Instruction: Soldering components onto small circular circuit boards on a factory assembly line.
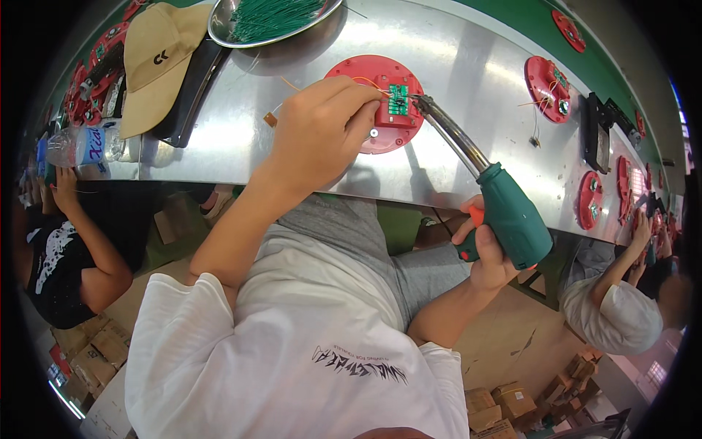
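A round red plastic housing (404,69) lies on the metal table in front of me, with a small green circuit board (398,100) at its middle. My left hand (322,121) rests over the housing's left side. Its fingers are pinched at the board's left edge on a thin wire, partly hidden by them. An orange wire (365,80) runs beside the fingertips toward the board. In my right hand (486,256) is a green soldering gun (515,216) with an orange trigger. Its long metal barrel slants up to the left, and the tip meets the board's right edge.
A metal bowl (256,42) of green wires stands at the back left, near a beige cap (157,62) and a plastic bottle (84,145). Another red housing (540,82) with loose wires lies to the right, beside a black tray (596,135). Co-workers sit on both sides.
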A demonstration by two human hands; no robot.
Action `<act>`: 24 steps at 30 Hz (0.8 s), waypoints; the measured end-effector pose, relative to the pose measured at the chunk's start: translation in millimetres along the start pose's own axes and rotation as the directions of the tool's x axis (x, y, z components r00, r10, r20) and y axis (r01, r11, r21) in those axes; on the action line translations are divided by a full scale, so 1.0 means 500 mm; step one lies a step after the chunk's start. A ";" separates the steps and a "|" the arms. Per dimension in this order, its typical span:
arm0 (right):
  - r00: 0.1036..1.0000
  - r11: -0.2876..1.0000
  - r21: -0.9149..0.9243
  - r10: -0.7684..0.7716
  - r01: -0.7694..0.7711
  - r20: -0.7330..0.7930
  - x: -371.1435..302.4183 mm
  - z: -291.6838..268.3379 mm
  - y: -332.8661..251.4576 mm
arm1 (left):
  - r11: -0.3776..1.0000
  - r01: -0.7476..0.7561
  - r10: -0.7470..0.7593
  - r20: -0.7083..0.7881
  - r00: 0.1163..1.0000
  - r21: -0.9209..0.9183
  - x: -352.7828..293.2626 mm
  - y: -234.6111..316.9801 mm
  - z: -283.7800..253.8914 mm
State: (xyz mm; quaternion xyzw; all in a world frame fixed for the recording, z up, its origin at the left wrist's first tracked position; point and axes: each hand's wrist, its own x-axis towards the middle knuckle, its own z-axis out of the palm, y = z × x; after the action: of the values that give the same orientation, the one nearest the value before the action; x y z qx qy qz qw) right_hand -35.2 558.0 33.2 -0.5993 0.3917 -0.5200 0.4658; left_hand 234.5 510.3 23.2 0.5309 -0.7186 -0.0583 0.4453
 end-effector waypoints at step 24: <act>0.989 0.990 -0.002 0.141 -0.142 -0.044 0.004 0.021 -0.019 | 0.994 -0.104 0.105 -0.012 0.994 0.039 -0.004 -0.008 0.008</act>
State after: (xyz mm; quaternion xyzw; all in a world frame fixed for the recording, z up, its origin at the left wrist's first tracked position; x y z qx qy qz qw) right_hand -24.8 559.9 42.5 -0.5596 0.4446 -0.4978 0.4914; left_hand 234.5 508.6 17.2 0.5012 -0.7434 -0.0176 0.4425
